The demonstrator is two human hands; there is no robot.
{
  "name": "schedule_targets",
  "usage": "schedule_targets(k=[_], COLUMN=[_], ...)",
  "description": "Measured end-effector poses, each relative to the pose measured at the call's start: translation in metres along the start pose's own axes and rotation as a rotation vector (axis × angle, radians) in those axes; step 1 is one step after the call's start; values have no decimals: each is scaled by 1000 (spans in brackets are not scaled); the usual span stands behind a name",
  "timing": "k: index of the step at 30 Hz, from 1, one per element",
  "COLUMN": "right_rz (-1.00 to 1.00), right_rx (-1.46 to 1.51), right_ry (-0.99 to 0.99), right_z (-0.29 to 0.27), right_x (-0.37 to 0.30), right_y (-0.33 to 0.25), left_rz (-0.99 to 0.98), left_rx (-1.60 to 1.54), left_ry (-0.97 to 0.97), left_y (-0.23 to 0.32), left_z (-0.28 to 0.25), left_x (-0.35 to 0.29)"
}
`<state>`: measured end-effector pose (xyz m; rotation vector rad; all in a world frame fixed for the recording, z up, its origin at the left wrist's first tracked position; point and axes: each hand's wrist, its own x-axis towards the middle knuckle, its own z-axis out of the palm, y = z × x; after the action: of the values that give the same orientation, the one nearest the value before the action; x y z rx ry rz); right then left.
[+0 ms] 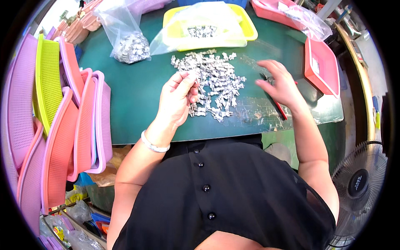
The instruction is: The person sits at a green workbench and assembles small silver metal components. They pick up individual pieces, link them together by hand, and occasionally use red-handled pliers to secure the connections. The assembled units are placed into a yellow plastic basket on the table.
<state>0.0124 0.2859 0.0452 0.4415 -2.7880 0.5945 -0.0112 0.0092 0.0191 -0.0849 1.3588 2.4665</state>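
Left hand [177, 96]: grip pinched narrow, contents indiscernible. Right hand [283, 88]: grip wide. Metal parts [221, 76] lie loose mid-table [137, 96]; a forearm sweep could push strays over the front edge.

Two hands [177, 96] [284, 86]; one heap of metal pieces [211, 70]; one fan [357, 183]; perhaps nine nested baskets [61, 158].

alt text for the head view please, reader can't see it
A person's left hand, pinched closed, is by a pile of small silvery pieces on a dark green table; the right hand is open near a red-and-black tool. Plastic baskets line the left; a yellow tray sits beyond the pile.
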Motion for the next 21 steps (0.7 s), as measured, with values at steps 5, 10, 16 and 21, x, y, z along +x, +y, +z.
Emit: schedule_targets(k=[5,10,16,21], right_rz=[201,255,224,196], right_rx=[-196,-118,-275,-235], right_ry=[-31,-47,-110,-232], right_z=[-17,-12,-18,-24], right_x=[-49,-65,-65,-56], right_y=[40,40,29,32], left_rz=[155,431,688,1055], left_rx=[239,581,956,1382], left_ry=[-210,-272,-226,-125], left_y=[46,66,78,100], left_z=[34,54,49,65], left_x=[15,70,128,148])
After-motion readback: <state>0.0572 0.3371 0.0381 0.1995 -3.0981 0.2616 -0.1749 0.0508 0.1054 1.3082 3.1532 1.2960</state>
